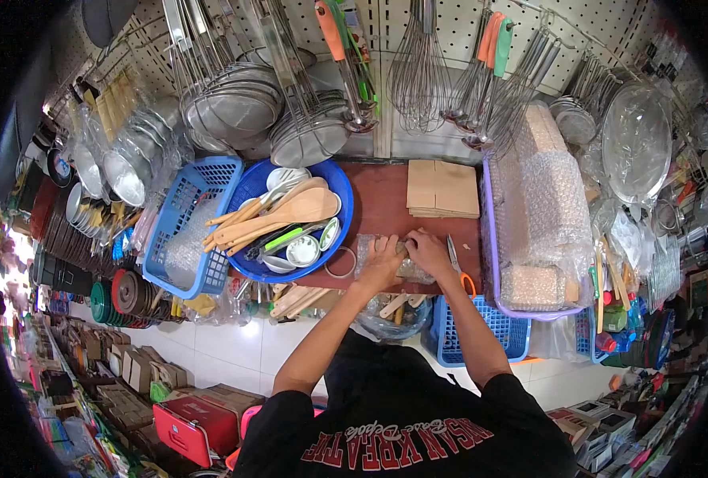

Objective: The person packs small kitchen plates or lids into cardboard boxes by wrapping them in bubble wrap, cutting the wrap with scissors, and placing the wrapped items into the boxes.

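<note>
My left hand (380, 261) and my right hand (428, 254) are close together over the front of a reddish-brown board (379, 191). Their fingers are curled and press on clear bubble wrap (414, 273), which shows below and to the left of them. Whatever lies inside the wrap is mostly hidden by my fingers. Left of my left hand lies a roll of tape (328, 266), seen as a pale ring. Scissors (467, 283) with orange handles rest just right of my right hand. Flat brown cardboard pieces (443, 189) are stacked farther back.
On the left, a blue basin (344, 188) holds wooden spoons (309, 205) and other utensils beside a blue basket (219, 170). A purple-rimmed basket (491, 231) with bubble-wrapped packages stands right. Whisks (419, 88) and strainers (230, 111) hang behind; another blue basket (481, 331) sits below.
</note>
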`<state>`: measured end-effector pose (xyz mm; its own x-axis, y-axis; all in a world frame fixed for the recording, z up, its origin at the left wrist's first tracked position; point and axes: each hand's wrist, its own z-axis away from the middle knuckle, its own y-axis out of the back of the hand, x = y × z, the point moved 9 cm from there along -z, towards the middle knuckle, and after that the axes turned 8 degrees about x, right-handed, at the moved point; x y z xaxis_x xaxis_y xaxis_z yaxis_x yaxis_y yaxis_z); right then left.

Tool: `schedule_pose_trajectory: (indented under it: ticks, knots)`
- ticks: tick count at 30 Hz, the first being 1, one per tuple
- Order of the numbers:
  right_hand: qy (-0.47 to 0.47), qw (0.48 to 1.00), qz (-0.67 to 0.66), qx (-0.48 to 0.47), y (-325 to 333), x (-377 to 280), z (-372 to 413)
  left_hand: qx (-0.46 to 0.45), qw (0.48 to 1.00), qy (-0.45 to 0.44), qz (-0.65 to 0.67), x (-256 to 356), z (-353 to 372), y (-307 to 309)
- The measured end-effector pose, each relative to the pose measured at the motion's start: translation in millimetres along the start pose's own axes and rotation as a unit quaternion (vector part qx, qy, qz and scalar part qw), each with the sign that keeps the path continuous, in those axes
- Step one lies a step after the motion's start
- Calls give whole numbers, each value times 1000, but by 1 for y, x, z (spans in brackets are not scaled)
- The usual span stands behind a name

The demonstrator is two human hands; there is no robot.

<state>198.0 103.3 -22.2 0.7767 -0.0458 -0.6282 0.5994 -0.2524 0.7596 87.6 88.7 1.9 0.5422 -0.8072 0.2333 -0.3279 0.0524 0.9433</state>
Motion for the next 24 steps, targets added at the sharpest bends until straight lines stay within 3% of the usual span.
schedule_pose_trajectory:
  ticks: [10, 16, 20, 24]
  knots:
    - [12, 1000, 18, -15, 6, -11, 4, 30, 1000, 1, -4, 0, 2, 3]
    - [100, 977, -19, -185, 14, -20, 18, 36, 999, -12, 30, 2, 2, 6]
    - [110, 978, 49, -172, 15, -27, 22, 75, 991, 21, 112, -3, 2, 14]
    - [79, 976, 94, -178, 13, -32, 24, 84, 995, -5, 56, -4, 3, 6]
